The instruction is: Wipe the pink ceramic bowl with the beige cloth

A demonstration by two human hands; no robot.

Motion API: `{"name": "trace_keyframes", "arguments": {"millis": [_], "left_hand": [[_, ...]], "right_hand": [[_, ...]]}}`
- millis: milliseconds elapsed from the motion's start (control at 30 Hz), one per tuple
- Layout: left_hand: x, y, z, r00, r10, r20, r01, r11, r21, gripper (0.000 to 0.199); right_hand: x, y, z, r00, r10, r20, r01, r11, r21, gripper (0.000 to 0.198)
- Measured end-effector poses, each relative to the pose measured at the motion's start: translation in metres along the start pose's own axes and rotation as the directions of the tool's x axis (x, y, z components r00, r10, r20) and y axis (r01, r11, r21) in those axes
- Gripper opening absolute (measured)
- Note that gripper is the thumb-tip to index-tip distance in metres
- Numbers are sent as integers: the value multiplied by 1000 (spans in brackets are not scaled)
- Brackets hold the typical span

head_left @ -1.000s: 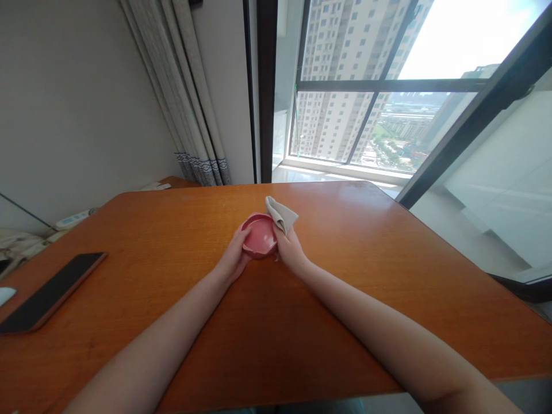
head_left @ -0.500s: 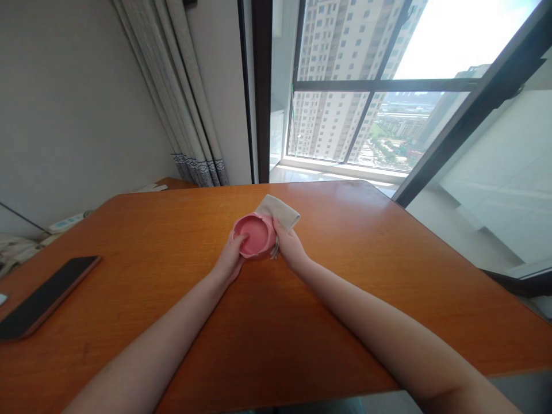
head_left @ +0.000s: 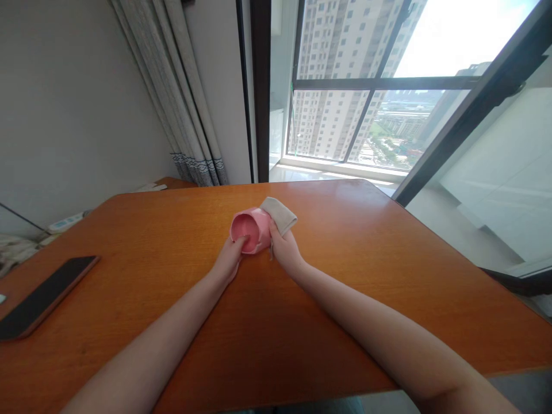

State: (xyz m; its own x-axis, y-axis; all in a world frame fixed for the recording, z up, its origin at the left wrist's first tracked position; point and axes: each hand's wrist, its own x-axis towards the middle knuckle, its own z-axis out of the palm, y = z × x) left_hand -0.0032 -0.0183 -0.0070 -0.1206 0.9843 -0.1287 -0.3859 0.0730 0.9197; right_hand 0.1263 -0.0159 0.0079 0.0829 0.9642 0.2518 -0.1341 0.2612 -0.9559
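A pink round container (head_left: pixel 261 221) is tilted on its side above the table, its open mouth turned toward me and to the left. My left hand (head_left: pixel 230 256) grips its near left rim, thumb inside the opening and the other fingers underneath, mostly hidden. On the container's right side, my right hand (head_left: pixel 283 244) is closed around a folded beige cloth (head_left: pixel 280 214) and presses it against the outer wall. Part of the cloth sticks out above the fingers, and a small end hangs below them.
The brown wooden table (head_left: pixel 215 339) spreads beneath both arms. A dark, flat, long pad (head_left: pixel 47 296) lies at the left. White items (head_left: pixel 66 222) sit by the wall beyond the table's left edge. Behind are a grey curtain (head_left: pixel 172 86) and a large window (head_left: pixel 366 86).
The pink container has turned, so its mouth faces more to the left and more of its outer side shows. My right hand and the cloth have shifted slightly left.
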Motion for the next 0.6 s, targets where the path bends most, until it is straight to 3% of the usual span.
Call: {"name": "trace_keyframes", "arguments": {"millis": [133, 333, 467, 533, 600], "left_hand": [[2, -2, 0, 999, 45, -16, -44, 998, 51, 28], [7, -3, -4, 983, 94, -158, -101, 994, -40, 27], [5, -2, -4, 948, 311, -72, -301, 946, 119, 40], [5, -1, -6, 948, 318, -20, -307, 929, 208, 38], [5, -3, -8, 968, 248, -20, -233, 931, 279, 30]], "right_hand": [[7, -5, -6, 997, 55, -62, -55, 998, -6, 44], [-5, -3, 7, 990, 139, 7, -139, 987, 76, 45], [-5, 2, 7, 985, 159, -68, -153, 985, 75, 47], [0, 5, 2, 982, 159, -106, -154, 987, 53, 48], [5, 6, -4, 984, 142, -110, -140, 990, 26, 48]]}}
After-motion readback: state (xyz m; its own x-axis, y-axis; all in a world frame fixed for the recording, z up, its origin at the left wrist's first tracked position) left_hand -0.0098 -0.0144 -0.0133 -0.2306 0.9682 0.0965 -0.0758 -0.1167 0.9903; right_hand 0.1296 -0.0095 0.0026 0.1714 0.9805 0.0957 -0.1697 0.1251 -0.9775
